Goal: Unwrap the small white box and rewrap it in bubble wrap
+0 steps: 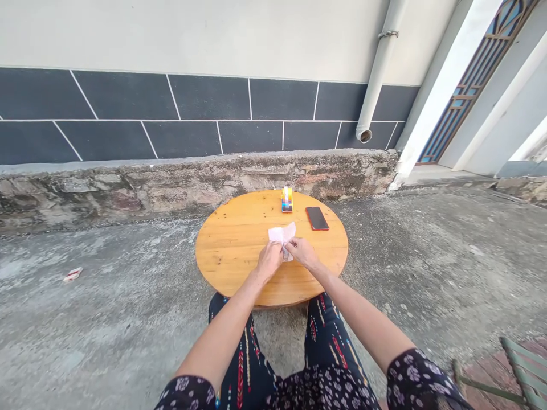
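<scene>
Over the middle of a round wooden table (231, 245), both hands pinch a creased, pale pinkish-white sheet of paper (278, 234). My left hand (270, 259) is closed on its left and lower side. My right hand (301, 251) is closed on the right side, fingertips close to the left ones. The paper's upper part spreads in two flaps beyond the fingers, and a lower piece shows between the hands. Whether anything lies inside the paper is hidden. Past the hands stands a small yellow, blue and red object (287, 200), perhaps a tape dispenser.
A dark-screened phone with a red edge (317, 218) lies at the table's right. Behind the table runs a rough stone ledge (179, 191) below a tiled wall. A white drainpipe (378, 85) comes down at right. A slatted green chair (523, 364) stands at lower right.
</scene>
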Demonstrator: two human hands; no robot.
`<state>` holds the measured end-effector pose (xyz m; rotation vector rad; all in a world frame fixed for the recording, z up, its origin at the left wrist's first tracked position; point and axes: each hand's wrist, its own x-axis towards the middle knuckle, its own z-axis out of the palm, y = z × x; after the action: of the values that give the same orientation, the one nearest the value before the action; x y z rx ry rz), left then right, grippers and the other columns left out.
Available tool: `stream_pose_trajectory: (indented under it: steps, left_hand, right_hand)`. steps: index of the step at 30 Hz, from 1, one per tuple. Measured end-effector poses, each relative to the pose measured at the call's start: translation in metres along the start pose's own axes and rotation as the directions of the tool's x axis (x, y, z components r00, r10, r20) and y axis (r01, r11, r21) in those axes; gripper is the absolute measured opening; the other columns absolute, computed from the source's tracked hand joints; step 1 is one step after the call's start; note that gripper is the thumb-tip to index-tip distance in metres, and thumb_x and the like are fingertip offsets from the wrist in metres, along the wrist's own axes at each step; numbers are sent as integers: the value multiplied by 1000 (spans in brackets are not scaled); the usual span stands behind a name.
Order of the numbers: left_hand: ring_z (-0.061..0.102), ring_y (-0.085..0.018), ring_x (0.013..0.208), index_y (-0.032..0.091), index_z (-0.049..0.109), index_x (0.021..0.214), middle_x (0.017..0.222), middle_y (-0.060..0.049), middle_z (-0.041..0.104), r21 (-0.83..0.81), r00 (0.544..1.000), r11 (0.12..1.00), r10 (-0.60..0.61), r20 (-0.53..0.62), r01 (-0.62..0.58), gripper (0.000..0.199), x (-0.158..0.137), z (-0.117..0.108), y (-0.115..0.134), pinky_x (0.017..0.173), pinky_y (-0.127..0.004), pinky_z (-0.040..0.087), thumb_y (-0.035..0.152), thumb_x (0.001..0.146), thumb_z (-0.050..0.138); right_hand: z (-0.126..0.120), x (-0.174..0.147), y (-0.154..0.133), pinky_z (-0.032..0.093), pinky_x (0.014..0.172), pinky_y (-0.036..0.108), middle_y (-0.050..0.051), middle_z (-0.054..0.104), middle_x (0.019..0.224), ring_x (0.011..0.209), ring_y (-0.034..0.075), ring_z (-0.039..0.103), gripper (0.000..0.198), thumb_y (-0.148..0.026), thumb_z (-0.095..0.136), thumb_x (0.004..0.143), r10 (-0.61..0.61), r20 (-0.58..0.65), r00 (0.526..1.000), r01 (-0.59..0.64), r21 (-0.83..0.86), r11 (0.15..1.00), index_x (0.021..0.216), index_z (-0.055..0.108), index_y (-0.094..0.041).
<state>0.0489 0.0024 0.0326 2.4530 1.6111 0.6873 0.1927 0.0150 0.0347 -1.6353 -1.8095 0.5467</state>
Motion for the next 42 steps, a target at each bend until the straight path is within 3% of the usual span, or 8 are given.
stream_pose_trajectory:
  steps: [6,11,16,19,22,27,32,42]
  left_hand:
    - [57,-18,96,18,66,81,93,-5,66,-37,999,999,39,-29,-40,23,-3,0,-2,82,-27,45,15,88,44]
    - [55,-19,98,18,68,80,92,-6,65,-60,997,997,48,-52,-51,25,-4,3,-5,88,-30,45,17,89,45]
    - [47,-24,112,19,72,88,118,-8,58,-84,994,996,12,-113,-22,21,-8,7,-8,97,-36,41,24,88,51]
    - [50,-23,106,20,72,87,109,-9,58,-119,991,993,-26,-135,9,24,-11,9,-10,92,-35,44,28,90,50]
    - [54,-20,98,19,72,86,97,-7,58,-176,988,984,-55,-144,30,21,-11,12,-10,86,-31,46,26,89,51]
    - [58,-19,95,16,67,96,97,-8,61,-290,978,954,-127,-166,75,19,-9,15,-10,86,-32,48,17,82,55]
    - [61,-16,89,15,59,112,101,-7,64,-407,980,911,-133,-150,62,37,-12,12,-17,82,-29,51,9,75,56]
    - [60,-21,96,16,59,116,104,-8,62,-469,991,883,-67,-120,3,48,-9,16,-27,89,-37,50,7,69,57]
  right_hand:
    - [-2,-6,-3,32,56,21,-2,56,59,61,12,50,31,-24,41,86,-134,16,991,134,-63,989,66,63,-16]
    - [-1,-12,-4,41,74,24,6,67,85,82,18,59,20,-16,49,82,-239,46,970,244,-148,958,78,68,-16]
    - [3,-15,-9,44,84,29,12,66,108,98,21,60,38,-12,47,84,-280,85,956,292,-206,934,121,59,-16]
    - [6,-12,-13,45,87,31,13,66,111,102,23,61,54,-10,46,85,-261,96,961,276,-228,934,138,42,-14]
    - [8,-10,-15,45,88,34,16,67,108,101,25,62,55,-10,45,84,-228,89,970,243,-244,939,139,40,-10]
    - [11,-18,-16,45,91,35,16,67,112,103,25,62,61,-8,46,81,-216,78,973,228,-230,946,141,37,-9]
    - [6,-28,-14,41,98,39,18,67,114,109,28,60,59,-7,48,80,-259,113,959,276,-191,942,139,42,-8]
    - [1,-8,5,49,86,29,5,71,105,95,16,65,53,-4,45,81,-322,156,934,330,-26,944,132,48,-18]
